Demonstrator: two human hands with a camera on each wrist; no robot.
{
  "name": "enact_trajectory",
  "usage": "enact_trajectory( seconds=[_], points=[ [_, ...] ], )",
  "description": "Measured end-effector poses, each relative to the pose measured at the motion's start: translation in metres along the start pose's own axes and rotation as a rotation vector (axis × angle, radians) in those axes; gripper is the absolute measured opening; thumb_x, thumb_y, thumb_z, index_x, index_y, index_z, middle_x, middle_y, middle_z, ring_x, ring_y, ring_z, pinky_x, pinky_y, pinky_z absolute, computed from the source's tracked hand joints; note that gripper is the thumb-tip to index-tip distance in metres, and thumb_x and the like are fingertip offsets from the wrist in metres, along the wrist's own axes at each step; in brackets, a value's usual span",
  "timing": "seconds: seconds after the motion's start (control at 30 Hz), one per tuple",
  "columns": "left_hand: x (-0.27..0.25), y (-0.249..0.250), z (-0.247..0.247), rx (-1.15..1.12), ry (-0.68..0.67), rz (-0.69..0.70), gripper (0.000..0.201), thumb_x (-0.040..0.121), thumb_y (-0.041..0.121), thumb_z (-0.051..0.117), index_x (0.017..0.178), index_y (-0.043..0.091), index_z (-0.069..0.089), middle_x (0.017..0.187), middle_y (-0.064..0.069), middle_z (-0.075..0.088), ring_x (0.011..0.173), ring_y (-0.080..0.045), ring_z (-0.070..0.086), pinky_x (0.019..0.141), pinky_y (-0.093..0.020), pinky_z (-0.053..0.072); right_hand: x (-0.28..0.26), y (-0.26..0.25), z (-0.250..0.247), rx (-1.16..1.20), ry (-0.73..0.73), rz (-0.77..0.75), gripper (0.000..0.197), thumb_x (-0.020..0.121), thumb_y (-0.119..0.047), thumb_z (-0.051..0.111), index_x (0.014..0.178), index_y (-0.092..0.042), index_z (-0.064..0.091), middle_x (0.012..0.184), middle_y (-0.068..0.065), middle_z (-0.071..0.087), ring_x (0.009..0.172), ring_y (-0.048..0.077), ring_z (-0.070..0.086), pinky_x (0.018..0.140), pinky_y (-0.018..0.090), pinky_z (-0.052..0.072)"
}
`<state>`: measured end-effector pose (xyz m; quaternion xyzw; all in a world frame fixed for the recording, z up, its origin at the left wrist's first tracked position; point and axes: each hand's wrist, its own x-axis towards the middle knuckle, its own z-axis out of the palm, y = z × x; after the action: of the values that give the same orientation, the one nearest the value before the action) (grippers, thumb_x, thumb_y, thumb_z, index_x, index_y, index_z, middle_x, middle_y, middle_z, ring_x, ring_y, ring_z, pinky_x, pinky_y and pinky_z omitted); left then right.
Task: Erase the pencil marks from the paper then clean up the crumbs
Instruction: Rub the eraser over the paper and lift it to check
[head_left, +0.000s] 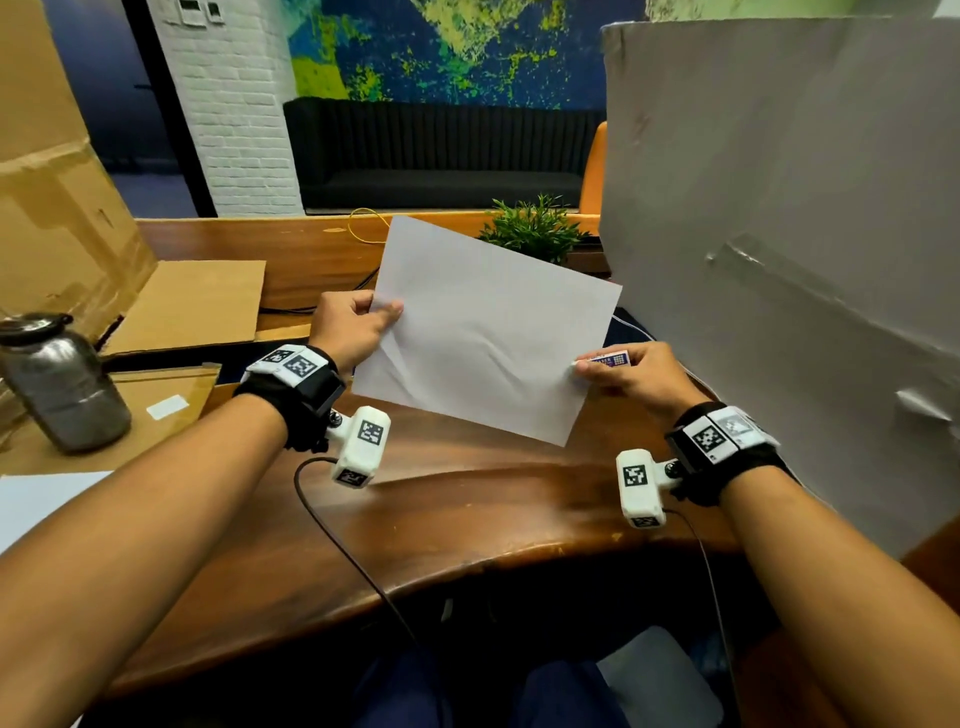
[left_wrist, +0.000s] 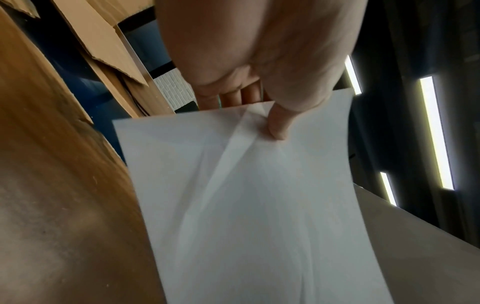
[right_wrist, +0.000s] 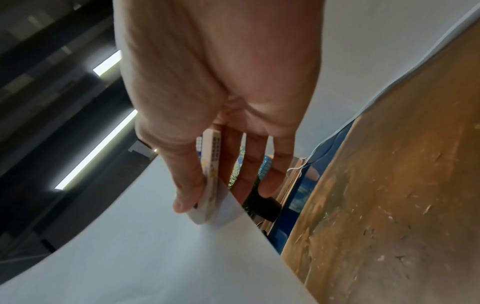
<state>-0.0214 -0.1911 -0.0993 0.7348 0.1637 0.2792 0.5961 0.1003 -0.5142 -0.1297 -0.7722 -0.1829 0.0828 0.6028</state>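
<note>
A white sheet of paper (head_left: 488, 332) is lifted off the wooden desk (head_left: 441, 519) and tilted, held between both hands. My left hand (head_left: 358, 322) pinches its left edge, thumb on top; the crease under the thumb shows in the left wrist view on the paper (left_wrist: 246, 195) below my left hand (left_wrist: 275, 123). My right hand (head_left: 623, 371) pinches the right edge together with a white eraser (head_left: 605, 359) in a printed sleeve. In the right wrist view the eraser (right_wrist: 210, 176) lies between thumb and fingers of my right hand (right_wrist: 207, 197) against the paper (right_wrist: 155, 257). No pencil marks or crumbs are visible.
A large white board (head_left: 779, 234) stands at the right. Cardboard boxes (head_left: 62, 208) and flat cardboard (head_left: 197, 306) fill the left, with a dark jar (head_left: 57, 384) beside them. A small green plant (head_left: 535, 228) and a yellow cable (head_left: 363, 223) sit at the desk's far side.
</note>
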Motion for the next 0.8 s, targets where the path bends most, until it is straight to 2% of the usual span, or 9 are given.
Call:
enact_trajectory(
  seconds=[0.07, 0.13, 0.23, 0.33, 0.47, 0.57, 0.63, 0.7, 0.8],
  points=[
    [0.001, -0.002, -0.004, 0.019, -0.023, -0.050, 0.008, 0.091, 0.017, 0.070, 0.096, 0.011, 0.072, 0.093, -0.005, 0.072, 0.078, -0.019, 0.068, 0.075, -0.033, 0.056, -0.003, 0.000, 0.003, 0.018, 0.011, 0.022, 0.024, 0.079, -0.016, 0.083, 0.099, -0.004, 0.079, 0.094, 0.012, 0.078, 0.088, 0.024, 0.074, 0.081, 0.036, 0.058],
    [0.004, -0.008, -0.013, 0.050, -0.047, -0.103, 0.013, 0.092, 0.016, 0.069, 0.101, 0.007, 0.071, 0.098, -0.008, 0.072, 0.080, -0.021, 0.067, 0.074, -0.033, 0.056, -0.003, -0.001, 0.004, 0.034, 0.018, 0.064, 0.024, 0.078, -0.016, 0.084, 0.099, -0.005, 0.078, 0.095, 0.011, 0.079, 0.093, 0.025, 0.075, 0.087, 0.036, 0.059],
    [0.004, -0.021, -0.036, 0.143, -0.049, -0.162, 0.018, 0.093, 0.012, 0.067, 0.107, 0.001, 0.070, 0.103, -0.014, 0.071, 0.082, -0.024, 0.068, 0.080, -0.038, 0.056, -0.007, -0.004, 0.008, -0.125, -0.058, 0.057, 0.019, 0.077, -0.017, 0.086, 0.092, -0.008, 0.080, 0.089, 0.007, 0.079, 0.087, 0.022, 0.075, 0.079, 0.031, 0.060],
    [0.000, -0.036, -0.070, 0.292, -0.043, -0.232, 0.012, 0.093, 0.012, 0.066, 0.098, 0.003, 0.073, 0.100, -0.013, 0.072, 0.084, -0.026, 0.069, 0.085, -0.042, 0.057, -0.012, -0.009, 0.019, -0.293, -0.149, -0.002, 0.016, 0.076, -0.017, 0.087, 0.088, -0.010, 0.080, 0.083, 0.006, 0.078, 0.078, 0.015, 0.072, 0.068, 0.027, 0.059],
    [-0.009, -0.056, -0.119, 0.461, -0.013, -0.325, 0.017, 0.093, 0.015, 0.066, 0.093, 0.000, 0.074, 0.096, -0.015, 0.074, 0.089, -0.032, 0.071, 0.087, -0.046, 0.057, -0.019, -0.013, 0.048, -0.377, -0.338, -0.056, 0.015, 0.081, -0.019, 0.083, 0.093, -0.012, 0.078, 0.082, 0.006, 0.077, 0.077, 0.014, 0.073, 0.070, 0.029, 0.060],
    [-0.014, -0.068, -0.138, 0.612, -0.020, -0.297, 0.019, 0.091, 0.016, 0.066, 0.090, -0.002, 0.073, 0.088, -0.012, 0.073, 0.081, -0.029, 0.069, 0.074, -0.035, 0.054, -0.020, -0.016, 0.080, -0.511, -0.421, -0.172, 0.013, 0.081, -0.024, 0.083, 0.091, -0.018, 0.078, 0.084, -0.002, 0.076, 0.072, 0.006, 0.069, 0.064, 0.023, 0.055],
    [-0.015, -0.072, -0.139, 0.792, -0.044, -0.268, 0.023, 0.088, 0.019, 0.069, 0.087, -0.004, 0.072, 0.083, -0.011, 0.068, 0.076, -0.025, 0.063, 0.067, -0.030, 0.046, -0.019, -0.015, 0.102, -0.570, -0.444, -0.234, 0.013, 0.081, -0.027, 0.083, 0.092, -0.020, 0.078, 0.090, -0.005, 0.075, 0.080, 0.007, 0.069, 0.068, 0.021, 0.053],
    [-0.016, -0.070, -0.131, 1.036, -0.083, -0.233, 0.028, 0.085, 0.027, 0.073, 0.092, 0.000, 0.073, 0.094, -0.014, 0.069, 0.088, -0.029, 0.064, 0.074, -0.034, 0.048, -0.016, -0.010, 0.119, -0.633, -0.492, -0.231, 0.016, 0.082, -0.026, 0.082, 0.095, -0.019, 0.077, 0.097, -0.004, 0.075, 0.089, 0.011, 0.070, 0.077, 0.023, 0.056],
    [-0.021, -0.069, -0.104, 1.224, -0.124, -0.093, 0.051, 0.082, 0.036, 0.075, 0.125, 0.012, 0.061, 0.125, -0.011, 0.057, 0.116, -0.032, 0.055, 0.096, -0.041, 0.047, -0.013, 0.002, 0.131, -0.755, -0.562, -0.173, 0.015, 0.083, -0.025, 0.081, 0.096, -0.020, 0.077, 0.101, -0.002, 0.074, 0.093, 0.014, 0.068, 0.083, 0.029, 0.057]
  ],
)
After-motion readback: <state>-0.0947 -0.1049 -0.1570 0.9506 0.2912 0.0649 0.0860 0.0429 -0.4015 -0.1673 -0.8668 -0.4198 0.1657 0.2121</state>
